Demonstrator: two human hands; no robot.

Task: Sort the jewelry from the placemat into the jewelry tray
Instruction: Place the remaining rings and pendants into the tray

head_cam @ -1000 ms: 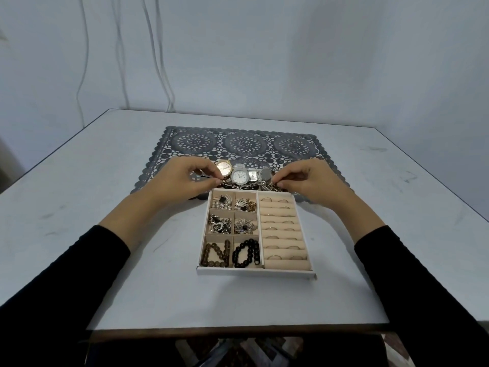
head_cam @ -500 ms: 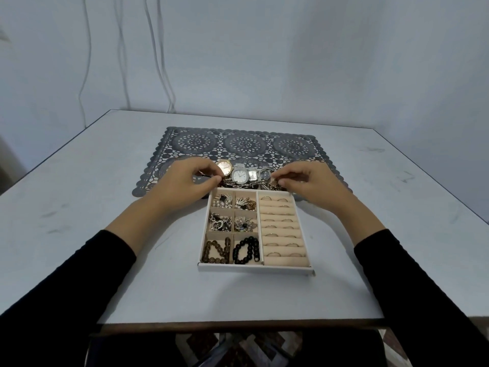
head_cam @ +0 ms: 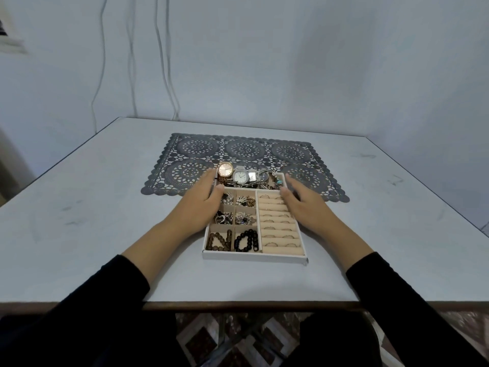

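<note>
Now both hands have let go of the watches [head_cam: 240, 176]: left hand [head_cam: 203, 205] and right hand [head_cam: 304, 205] lie spread and empty along the jewelry tray's [head_cam: 254, 256] side walls. Round and square metal watches fill its far compartment. No jewelry shows on the lacy placemat [head_cam: 195, 149] beyond it, so sorting seems finished.

1. You face a pale grey table [head_cam: 105, 207] with a dark wooden edge along the side nearest you.
2. A white jewelry tray [head_cam: 254, 255] sits on it; bare tabletop with faint scuff marks spreads to the left, to the right and in front of the tray.
3. Behind the tray, a dark grey lace-pattern placemat [head_cam: 243, 149] lies flat on the table, and the tray's far end overlaps the placemat's near edge.
</note>
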